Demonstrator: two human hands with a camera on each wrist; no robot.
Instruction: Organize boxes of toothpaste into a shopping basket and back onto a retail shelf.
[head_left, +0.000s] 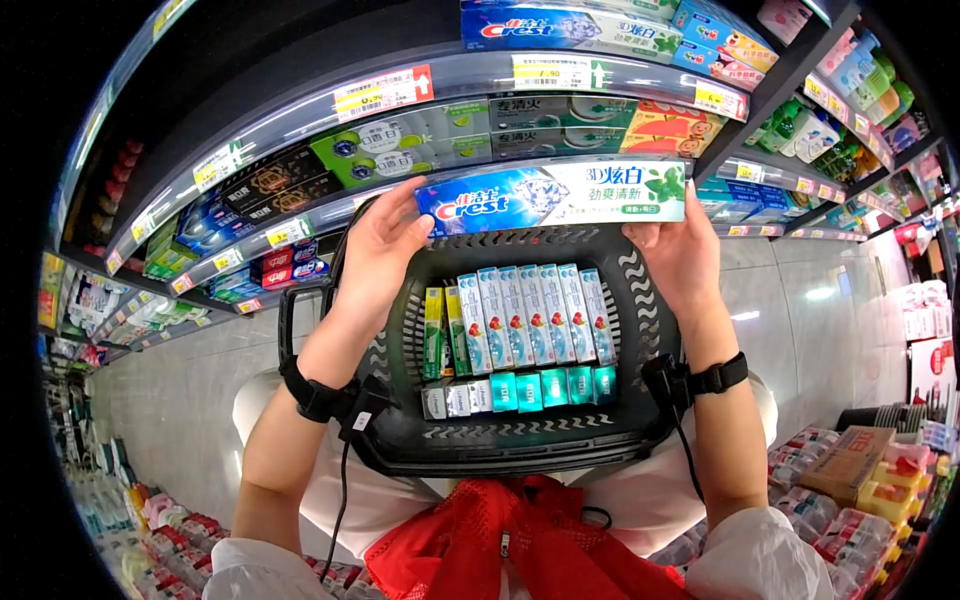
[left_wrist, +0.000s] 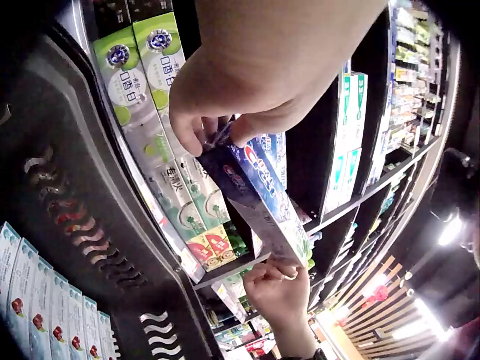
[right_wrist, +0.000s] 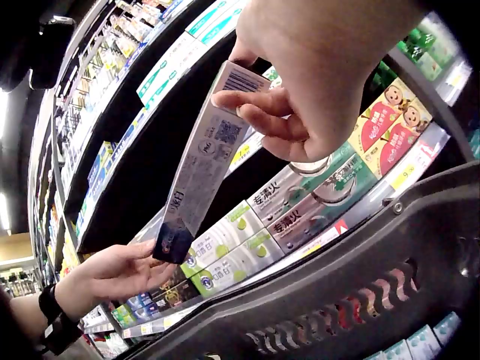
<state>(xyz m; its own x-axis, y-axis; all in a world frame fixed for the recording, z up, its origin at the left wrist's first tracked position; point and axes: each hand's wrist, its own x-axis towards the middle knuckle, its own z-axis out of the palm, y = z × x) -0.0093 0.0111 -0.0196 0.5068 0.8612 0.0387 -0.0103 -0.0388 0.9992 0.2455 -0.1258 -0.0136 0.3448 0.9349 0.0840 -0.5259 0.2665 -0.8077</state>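
Note:
A blue and white Crest toothpaste box [head_left: 550, 197] is held level above the far rim of a black shopping basket [head_left: 390, 440], in front of the shelf. My left hand [head_left: 380, 255] pinches its left end, thumb on the front. At the opposite end, my right hand [head_left: 685, 255] grips the box with its fingers bent against it. The right wrist view shows the pale underside of the toothpaste box [right_wrist: 202, 157], with a barcode near my right fingers. Inside the basket, light-blue boxes [head_left: 540, 315] stand in a row beside two green-yellow boxes [head_left: 443, 330], with smaller teal boxes [head_left: 528, 390] nearer me.
Shelves ahead carry green toothpaste boxes [head_left: 385, 145], more Crest boxes [head_left: 560, 27] and price tags [head_left: 380, 92]. The basket sits between my knees. A tiled floor [head_left: 790, 300] stretches to the right, with a cardboard carton [head_left: 850, 465] and wrapped goods at the lower right.

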